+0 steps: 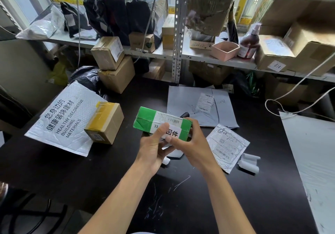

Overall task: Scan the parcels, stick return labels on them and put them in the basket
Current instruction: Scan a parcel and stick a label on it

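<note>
A green taped parcel (146, 119) with a white barcode label is held above the black table (72, 170). A white return label (173, 132) with black characters lies on its near face. My left hand (154, 148) grips the parcel from below, and its thumb presses the label's left edge. My right hand (192, 143) grips the parcel's right end, thumb at the label's lower edge. A black scanner (184, 115) pokes out just behind the parcel. No basket can be made out.
On the table to the left lie a white bubble mailer (59, 117) and a yellow-taped cardboard box (105, 123); to the right, a grey mailer (201, 105), a small silver mailer (227, 146) and label backing scraps (249, 163). Shelves (159, 52) behind hold boxes and bags.
</note>
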A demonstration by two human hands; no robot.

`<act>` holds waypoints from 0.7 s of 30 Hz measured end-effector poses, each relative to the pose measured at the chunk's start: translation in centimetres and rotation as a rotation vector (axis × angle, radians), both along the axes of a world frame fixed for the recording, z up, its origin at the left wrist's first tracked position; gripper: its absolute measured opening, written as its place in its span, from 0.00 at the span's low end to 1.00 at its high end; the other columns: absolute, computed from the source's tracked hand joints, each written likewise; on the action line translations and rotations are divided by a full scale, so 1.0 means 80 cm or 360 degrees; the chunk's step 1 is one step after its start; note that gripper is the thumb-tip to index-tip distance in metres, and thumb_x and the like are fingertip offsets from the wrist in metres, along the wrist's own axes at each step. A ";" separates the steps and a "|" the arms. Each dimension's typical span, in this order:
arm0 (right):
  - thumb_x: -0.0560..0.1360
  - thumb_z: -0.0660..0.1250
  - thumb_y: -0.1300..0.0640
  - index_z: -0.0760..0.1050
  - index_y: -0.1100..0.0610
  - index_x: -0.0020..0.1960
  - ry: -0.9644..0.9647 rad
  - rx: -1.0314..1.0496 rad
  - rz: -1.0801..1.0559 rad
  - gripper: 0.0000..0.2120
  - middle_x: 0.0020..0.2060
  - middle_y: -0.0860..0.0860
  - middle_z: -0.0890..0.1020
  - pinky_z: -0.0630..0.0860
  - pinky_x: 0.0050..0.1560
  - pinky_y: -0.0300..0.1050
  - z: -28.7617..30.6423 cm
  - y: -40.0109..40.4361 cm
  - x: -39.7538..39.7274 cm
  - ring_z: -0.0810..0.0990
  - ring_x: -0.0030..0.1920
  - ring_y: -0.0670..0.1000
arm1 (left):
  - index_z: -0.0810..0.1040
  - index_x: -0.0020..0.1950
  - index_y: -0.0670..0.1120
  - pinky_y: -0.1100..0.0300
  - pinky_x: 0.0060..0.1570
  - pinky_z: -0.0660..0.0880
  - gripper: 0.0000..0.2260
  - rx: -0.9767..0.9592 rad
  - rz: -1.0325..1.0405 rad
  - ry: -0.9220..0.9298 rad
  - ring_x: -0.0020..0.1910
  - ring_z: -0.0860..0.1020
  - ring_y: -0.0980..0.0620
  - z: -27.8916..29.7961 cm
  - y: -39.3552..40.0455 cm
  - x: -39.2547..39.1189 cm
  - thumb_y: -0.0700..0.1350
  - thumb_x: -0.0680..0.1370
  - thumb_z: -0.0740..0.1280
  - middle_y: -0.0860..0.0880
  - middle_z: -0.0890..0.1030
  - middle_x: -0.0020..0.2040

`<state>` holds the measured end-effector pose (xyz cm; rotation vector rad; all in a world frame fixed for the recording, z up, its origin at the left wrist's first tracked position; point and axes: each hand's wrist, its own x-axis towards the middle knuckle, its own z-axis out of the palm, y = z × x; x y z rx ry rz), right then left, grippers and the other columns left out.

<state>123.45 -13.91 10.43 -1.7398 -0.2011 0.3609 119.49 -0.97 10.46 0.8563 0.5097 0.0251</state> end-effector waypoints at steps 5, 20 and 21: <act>0.69 0.79 0.51 0.71 0.45 0.59 -0.0070 0.0058 -0.0007 0.23 0.47 0.43 0.84 0.82 0.50 0.46 0.007 0.002 -0.010 0.83 0.48 0.43 | 0.80 0.60 0.42 0.50 0.40 0.83 0.23 0.0008 0.0051 0.0062 0.48 0.85 0.42 0.014 0.003 -0.007 0.48 0.67 0.75 0.38 0.85 0.51; 0.72 0.72 0.49 0.75 0.52 0.59 0.0032 0.0424 -0.0651 0.18 0.50 0.53 0.85 0.81 0.41 0.42 0.036 -0.040 -0.136 0.84 0.50 0.58 | 0.67 0.73 0.51 0.44 0.50 0.82 0.26 0.0029 -0.0496 -0.0294 0.55 0.83 0.39 0.029 0.028 -0.070 0.42 0.77 0.69 0.39 0.83 0.59; 0.71 0.72 0.48 0.75 0.52 0.61 0.0037 0.0427 -0.0702 0.20 0.51 0.53 0.85 0.81 0.41 0.42 0.038 -0.051 -0.150 0.84 0.50 0.58 | 0.68 0.74 0.52 0.44 0.50 0.82 0.27 0.0078 -0.0570 -0.0314 0.55 0.83 0.40 0.028 0.023 -0.073 0.41 0.76 0.68 0.40 0.83 0.59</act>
